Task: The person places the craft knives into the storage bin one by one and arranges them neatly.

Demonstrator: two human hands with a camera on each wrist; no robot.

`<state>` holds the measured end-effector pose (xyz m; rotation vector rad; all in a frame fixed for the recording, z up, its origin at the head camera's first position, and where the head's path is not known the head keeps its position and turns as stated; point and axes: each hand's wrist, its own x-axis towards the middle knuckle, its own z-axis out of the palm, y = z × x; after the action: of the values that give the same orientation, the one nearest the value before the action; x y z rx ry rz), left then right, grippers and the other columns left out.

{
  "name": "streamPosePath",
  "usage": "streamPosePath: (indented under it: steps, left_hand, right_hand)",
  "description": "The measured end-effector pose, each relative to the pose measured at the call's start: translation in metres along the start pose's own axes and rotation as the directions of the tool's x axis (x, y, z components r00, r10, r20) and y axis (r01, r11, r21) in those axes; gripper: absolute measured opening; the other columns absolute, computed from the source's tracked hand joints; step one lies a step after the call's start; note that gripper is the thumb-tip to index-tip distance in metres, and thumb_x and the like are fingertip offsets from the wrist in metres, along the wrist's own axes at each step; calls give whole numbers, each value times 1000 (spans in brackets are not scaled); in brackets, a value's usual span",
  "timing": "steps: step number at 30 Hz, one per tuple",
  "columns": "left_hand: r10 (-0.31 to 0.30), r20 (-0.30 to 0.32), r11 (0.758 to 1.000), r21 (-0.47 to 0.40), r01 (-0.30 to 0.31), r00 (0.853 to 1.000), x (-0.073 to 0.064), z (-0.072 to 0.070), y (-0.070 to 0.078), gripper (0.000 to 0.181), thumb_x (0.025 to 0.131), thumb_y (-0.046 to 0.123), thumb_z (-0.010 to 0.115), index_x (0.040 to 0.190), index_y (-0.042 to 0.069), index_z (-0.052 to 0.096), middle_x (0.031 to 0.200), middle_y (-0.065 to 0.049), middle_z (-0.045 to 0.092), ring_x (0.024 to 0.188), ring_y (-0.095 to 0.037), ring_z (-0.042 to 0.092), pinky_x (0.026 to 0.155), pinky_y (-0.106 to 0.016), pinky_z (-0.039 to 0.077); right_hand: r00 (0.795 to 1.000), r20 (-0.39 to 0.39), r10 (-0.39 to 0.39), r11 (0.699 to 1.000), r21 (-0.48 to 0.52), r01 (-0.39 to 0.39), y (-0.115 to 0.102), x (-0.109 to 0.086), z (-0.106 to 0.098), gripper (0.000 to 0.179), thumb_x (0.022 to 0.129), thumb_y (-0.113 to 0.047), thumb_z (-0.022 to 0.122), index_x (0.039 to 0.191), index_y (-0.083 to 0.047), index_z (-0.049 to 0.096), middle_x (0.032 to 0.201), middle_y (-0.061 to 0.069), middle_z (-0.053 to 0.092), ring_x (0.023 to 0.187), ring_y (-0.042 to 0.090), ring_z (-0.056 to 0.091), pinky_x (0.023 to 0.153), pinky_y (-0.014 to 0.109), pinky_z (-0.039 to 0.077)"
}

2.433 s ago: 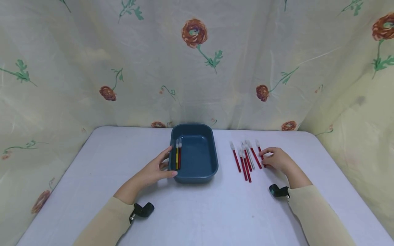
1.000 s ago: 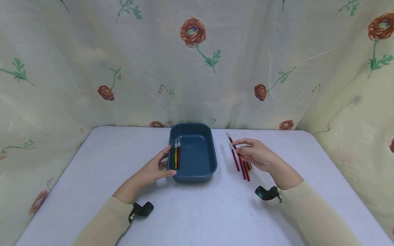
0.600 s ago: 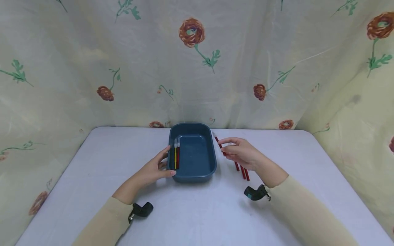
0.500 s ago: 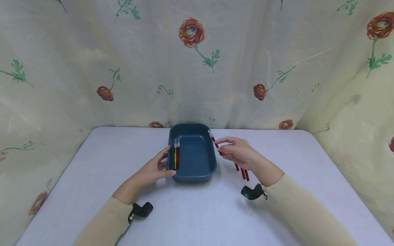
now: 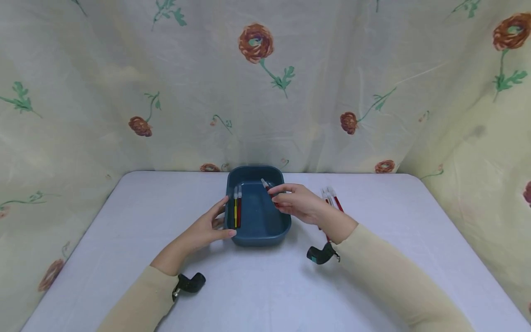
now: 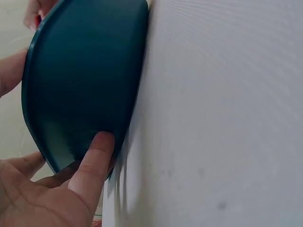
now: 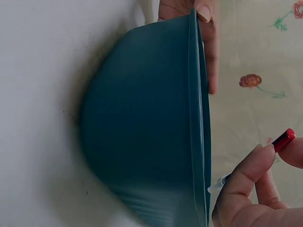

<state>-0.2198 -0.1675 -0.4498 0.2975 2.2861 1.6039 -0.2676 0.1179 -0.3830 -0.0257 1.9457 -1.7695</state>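
The right hand [image 5: 300, 203] pinches a red pen [image 7: 285, 139] with a clear cap between thumb and fingers, over the right half of a blue plastic basin [image 5: 263, 241]. The pen slants, its capped end pointing away to the left. At the basin's left side, the left hand [image 5: 207, 227] grips the wall, thumb at the near corner and the fingers spread along the outside. In the left wrist view a fingertip [image 6: 103, 141] presses the outer wall. Inside, a yellow pen [image 5: 235, 210] and a red pen [image 5: 239, 207] lie side by side along the left wall.
Several more capped pens [image 5: 337, 200], mostly red, lie on the white table [image 5: 257, 286] right of the basin, partly hidden by the right forearm. A flowered curtain [image 5: 186, 83] hangs behind the table. Each wrist carries a small black camera [image 5: 321, 253].
The right hand has picked a red pen from the pile and carried it left, across the rim and over the basin. The left hand has stayed at the basin's left side.
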Motion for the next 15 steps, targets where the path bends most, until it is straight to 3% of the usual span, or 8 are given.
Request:
streamPosePath:
  steps: [4, 9, 15]
  left_hand:
    - [-9, -3, 1000, -1, 9, 1000, 1, 0, 0, 104, 84, 29, 83, 162, 29, 14, 165, -14, 19, 146, -41, 30, 113, -52, 34]
    - [-12, -4, 1000, 12, 12, 1000, 1, 0, 1, 102, 86, 30, 82, 162, 29, 14, 165, -15, 19, 146, -42, 29, 113, -54, 34]
    - [-4, 3, 1000, 15, 4, 1000, 0, -1, 2, 101, 88, 27, 79, 162, 26, 12, 165, -18, 18, 146, -45, 28, 112, -55, 34]
  right_hand:
    - [1000, 10, 9, 999, 33, -10, 0, 7, 8, 39, 99, -7, 60, 137, 3, 56, 121, 18, 61, 88, 18, 60, 88, 28, 55]
    - [1000, 20, 5, 999, 43, -6, 3, 15, 18, 37, 99, -7, 60, 134, 3, 58, 108, 10, 65, 84, 17, 61, 90, 30, 54]
    - [999, 39, 8, 998, 63, -11, 7, 25, 29, 38, 98, -5, 60, 134, 6, 57, 109, 16, 65, 77, 15, 60, 76, 23, 55]
